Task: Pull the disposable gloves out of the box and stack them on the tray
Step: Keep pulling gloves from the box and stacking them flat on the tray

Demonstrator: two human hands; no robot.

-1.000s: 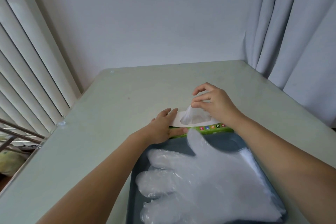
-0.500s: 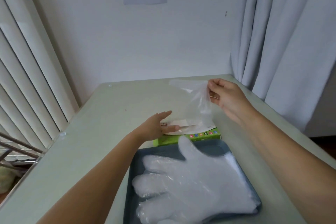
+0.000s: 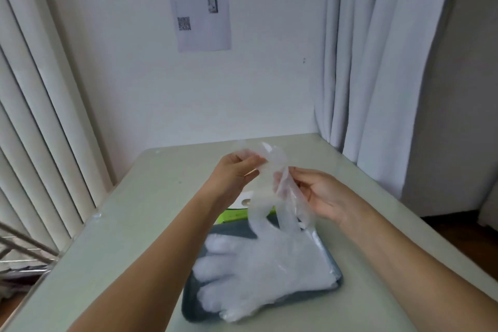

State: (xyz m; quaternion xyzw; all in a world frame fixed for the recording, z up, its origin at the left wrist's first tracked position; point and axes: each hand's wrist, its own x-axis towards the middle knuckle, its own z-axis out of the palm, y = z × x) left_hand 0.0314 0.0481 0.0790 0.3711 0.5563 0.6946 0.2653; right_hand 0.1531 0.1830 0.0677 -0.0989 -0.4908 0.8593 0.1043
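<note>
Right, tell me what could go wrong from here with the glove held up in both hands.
1. The glove, pinched by the left hand and right hand, hangs twisted; it may land folded rather than flat.
2. Its lower end hangs over the stack, which overhangs the tray at the near edge; a drag could pull gloves off.
3. Neither hand holds the box, so the next pull may lift it.

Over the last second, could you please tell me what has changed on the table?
The right hand pulled a glove up out of the box and holds it above the tray. The left hand left the box and rose to pinch the glove too. Box, tray and stacked gloves stayed put.
</note>
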